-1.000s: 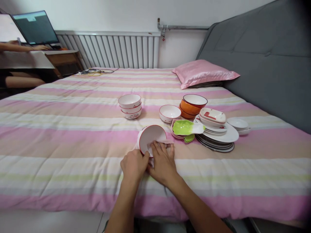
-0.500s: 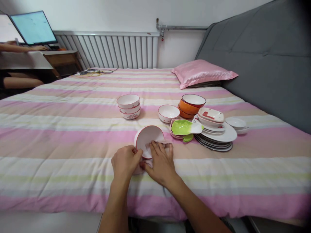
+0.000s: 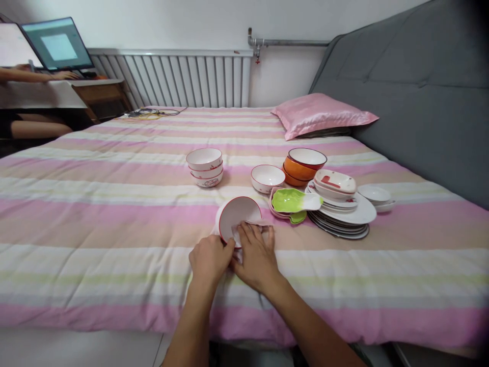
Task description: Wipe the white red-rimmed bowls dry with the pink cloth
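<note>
A white bowl [image 3: 241, 211] with a red rim is tilted towards me on the striped bedspread. My left hand [image 3: 210, 257] is closed on its near left edge, thumb at the rim. Inside the bowl, my right hand [image 3: 256, 255] presses a pale pink cloth [image 3: 260, 223] against the wall with its fingers; part of the cloth shows beneath the bowl too. Just beyond stand a stack of white bowls [image 3: 205, 168] with red patterns and a single similar bowl [image 3: 267, 178]. To the right lies a green leaf-shaped dish [image 3: 288, 200] on other small dishes.
Stacked plates [image 3: 340, 229] with rectangular dishes [image 3: 335, 183] on top stand at the right, beside orange bowls [image 3: 298, 171] and small white dishes [image 3: 376, 196]. A pink pillow [image 3: 324, 114] lies by the grey headboard [image 3: 412, 92]. At far left, a person's arm [image 3: 26, 75] rests at a desk with monitors.
My left hand has moved slightly right and up along the bowl's edge. The bowl has turned a little, and the right hand stays inside it with the cloth. One monitor's picture has changed.
</note>
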`<state>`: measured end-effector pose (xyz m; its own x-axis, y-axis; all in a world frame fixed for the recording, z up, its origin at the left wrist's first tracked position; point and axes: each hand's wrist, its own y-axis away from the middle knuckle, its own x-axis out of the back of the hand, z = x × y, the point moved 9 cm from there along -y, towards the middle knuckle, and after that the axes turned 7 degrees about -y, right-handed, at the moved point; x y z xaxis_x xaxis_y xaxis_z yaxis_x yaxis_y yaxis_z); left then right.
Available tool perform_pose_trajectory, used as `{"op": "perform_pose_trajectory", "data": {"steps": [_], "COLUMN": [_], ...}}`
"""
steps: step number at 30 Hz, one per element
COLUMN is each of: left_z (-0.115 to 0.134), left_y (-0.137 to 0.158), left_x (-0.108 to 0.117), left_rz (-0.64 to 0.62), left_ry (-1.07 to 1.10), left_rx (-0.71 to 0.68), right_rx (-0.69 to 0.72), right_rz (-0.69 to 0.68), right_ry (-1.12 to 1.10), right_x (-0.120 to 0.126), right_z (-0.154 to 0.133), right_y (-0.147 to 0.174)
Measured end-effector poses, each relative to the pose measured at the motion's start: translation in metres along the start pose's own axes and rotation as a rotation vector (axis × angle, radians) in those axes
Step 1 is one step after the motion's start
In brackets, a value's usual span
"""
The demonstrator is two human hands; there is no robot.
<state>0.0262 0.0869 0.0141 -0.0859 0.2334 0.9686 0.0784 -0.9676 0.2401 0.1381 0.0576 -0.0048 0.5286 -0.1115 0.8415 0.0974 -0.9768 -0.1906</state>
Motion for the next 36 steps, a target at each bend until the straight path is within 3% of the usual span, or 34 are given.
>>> {"op": "perform_pose_trajectory", "data": {"steps": [6, 16, 20, 25, 36], "left_z": [-0.004, -0.018, -0.018, -0.006, -0.002], "left_y": [-0.003, -0.003, -0.002, 0.001, 0.000], "left_x": [0.006, 0.025, 0.019, 0.004, 0.001], "left_rz": [0.037, 0.205, 0.150, 0.020, 0.004], "left_ry": [0.027, 0.075, 0.078, 0.026, 0.017], "left_rx": [0.007, 0.036, 0.075, 0.024, 0.008], "right_rx": [-0.007, 0.007, -0.003, 0.005, 0.030], "right_rz": [-0.013, -0.007, -0.020, -0.007, 0.038], "right_ry": [-0.022, -0.026, -0.009, -0.019, -0.018], "right_x": [0.000, 0.002, 0.001, 0.002, 0.005], "right_z": [0.000, -0.002, -0.001, -0.002, -0.004], "right_y": [0.000, 0.000, -0.001, -0.001, 0.000]}}
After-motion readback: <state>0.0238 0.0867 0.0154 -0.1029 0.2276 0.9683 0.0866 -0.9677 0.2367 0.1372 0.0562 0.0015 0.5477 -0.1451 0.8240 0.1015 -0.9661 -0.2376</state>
